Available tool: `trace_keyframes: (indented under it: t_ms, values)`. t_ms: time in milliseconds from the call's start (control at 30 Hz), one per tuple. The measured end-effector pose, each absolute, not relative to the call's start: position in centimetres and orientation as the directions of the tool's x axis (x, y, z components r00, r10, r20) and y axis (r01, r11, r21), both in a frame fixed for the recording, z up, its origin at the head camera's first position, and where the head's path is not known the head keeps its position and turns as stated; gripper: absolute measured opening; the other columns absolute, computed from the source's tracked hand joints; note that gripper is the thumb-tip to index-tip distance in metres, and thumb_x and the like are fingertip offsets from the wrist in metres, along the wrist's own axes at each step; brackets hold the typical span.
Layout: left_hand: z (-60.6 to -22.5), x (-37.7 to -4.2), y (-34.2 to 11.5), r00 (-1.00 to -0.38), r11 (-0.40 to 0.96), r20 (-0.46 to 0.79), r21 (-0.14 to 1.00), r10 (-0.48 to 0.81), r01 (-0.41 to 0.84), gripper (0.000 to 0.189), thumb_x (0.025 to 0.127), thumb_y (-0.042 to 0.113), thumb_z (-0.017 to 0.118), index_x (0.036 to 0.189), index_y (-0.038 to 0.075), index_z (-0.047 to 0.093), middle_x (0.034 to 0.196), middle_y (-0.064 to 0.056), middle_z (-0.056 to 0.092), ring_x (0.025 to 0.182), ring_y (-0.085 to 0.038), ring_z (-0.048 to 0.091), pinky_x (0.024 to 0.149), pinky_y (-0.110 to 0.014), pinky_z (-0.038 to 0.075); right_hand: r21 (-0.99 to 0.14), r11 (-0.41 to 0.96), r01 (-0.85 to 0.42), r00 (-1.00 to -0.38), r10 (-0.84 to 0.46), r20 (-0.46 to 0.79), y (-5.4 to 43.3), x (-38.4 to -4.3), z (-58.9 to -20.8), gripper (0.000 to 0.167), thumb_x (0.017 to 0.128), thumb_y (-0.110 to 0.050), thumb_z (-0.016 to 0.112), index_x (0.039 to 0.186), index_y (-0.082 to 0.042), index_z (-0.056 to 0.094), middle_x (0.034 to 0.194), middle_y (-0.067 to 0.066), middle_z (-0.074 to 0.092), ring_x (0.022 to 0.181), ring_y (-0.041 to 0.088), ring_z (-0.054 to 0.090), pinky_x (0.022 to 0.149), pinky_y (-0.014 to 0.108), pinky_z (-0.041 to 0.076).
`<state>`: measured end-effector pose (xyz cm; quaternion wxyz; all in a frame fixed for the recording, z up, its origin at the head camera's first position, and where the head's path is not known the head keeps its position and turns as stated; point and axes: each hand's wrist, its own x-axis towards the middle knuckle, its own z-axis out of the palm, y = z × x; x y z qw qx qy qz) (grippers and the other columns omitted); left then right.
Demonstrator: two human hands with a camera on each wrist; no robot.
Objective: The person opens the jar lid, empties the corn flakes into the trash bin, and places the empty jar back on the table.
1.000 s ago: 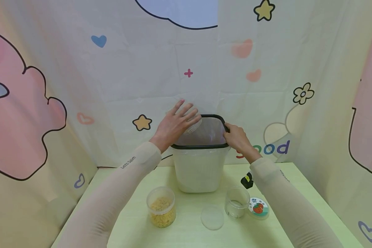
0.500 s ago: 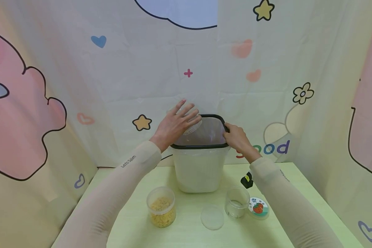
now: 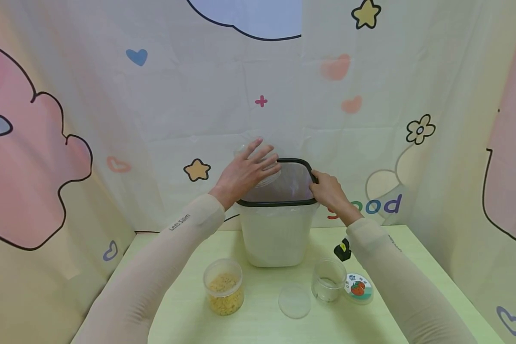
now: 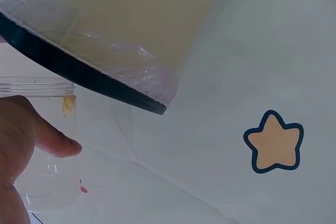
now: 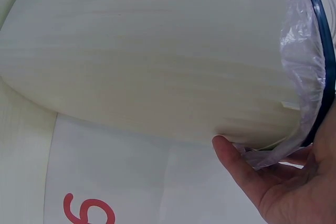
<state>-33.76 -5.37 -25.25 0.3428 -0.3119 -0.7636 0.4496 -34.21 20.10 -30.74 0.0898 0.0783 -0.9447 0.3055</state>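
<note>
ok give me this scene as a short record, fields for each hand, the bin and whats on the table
left hand: the left hand grips a clear jar, tipped with its threaded mouth toward the bin
jar residue: a yellow smear near the neck
right hand: the right hand holds the black rim
bin: white bin, thin plastic liner folded over the rim
table, left to right: tub of yellow crumbs, clear disc, second clear jar, red-fruit lid
behind second jar: small black object, unidentified
</note>
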Motion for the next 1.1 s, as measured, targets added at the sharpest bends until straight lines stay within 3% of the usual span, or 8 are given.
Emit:
trace_keyframes:
  t_ms: [1100]
  values:
    - [-25.56,-33.51,-5.17,-0.602,0.276,0.126,-0.947,0.789,0.164,0.098,0.085,0.021,0.077,0.157,0.034,0.012,0.165,0.005,0.015,0.155,-0.022,0.007,0.123,-0.055,-0.005,-0.566,0.800,-0.197,-0.973,-0.088,0.214,20.11,-34.14,-30.68,0.057,0.098,-0.015,0.040,0.152,-0.001,0.030,0.149,0.025,0.044,0.110,0.036,0.054,0.087,0.043,0.047]
